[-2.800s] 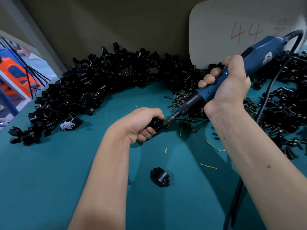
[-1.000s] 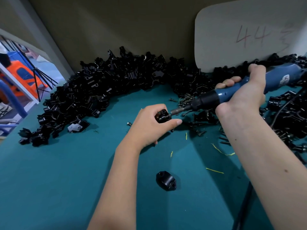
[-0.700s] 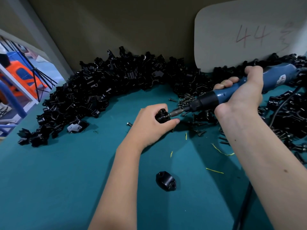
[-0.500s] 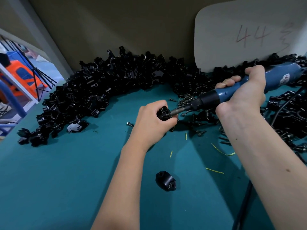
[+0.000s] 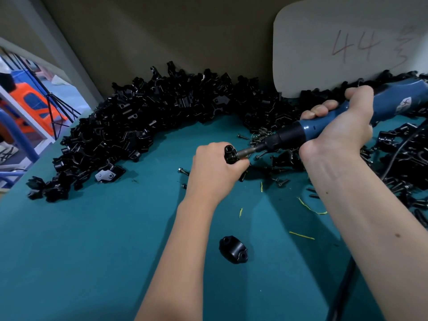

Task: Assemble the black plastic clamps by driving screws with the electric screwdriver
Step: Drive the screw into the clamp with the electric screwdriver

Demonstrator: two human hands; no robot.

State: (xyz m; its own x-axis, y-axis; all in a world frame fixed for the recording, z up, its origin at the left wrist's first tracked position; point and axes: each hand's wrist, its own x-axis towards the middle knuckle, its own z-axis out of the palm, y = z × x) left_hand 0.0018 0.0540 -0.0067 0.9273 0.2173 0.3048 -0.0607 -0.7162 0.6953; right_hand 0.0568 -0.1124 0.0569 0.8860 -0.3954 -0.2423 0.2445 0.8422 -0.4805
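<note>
Nearest us on the teal table [image 5: 81, 251] lies one loose clamp half [image 5: 233, 250]. Beyond it our left hand [image 5: 214, 169] grips one black clamp [image 5: 230, 154], while our right hand [image 5: 340, 133] wraps the one blue electric screwdriver [image 5: 324, 126], its bit touching that clamp. Scattered screws [image 5: 259, 137] (too many to count) lie before the clamp pile [image 5: 143, 117].

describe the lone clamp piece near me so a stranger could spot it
Start at the teal table, near edge, between the two forearms. A single black clamp cap lies there, alone, unlike the pile by the back wall: domed, with a screw hole at each end.
</note>
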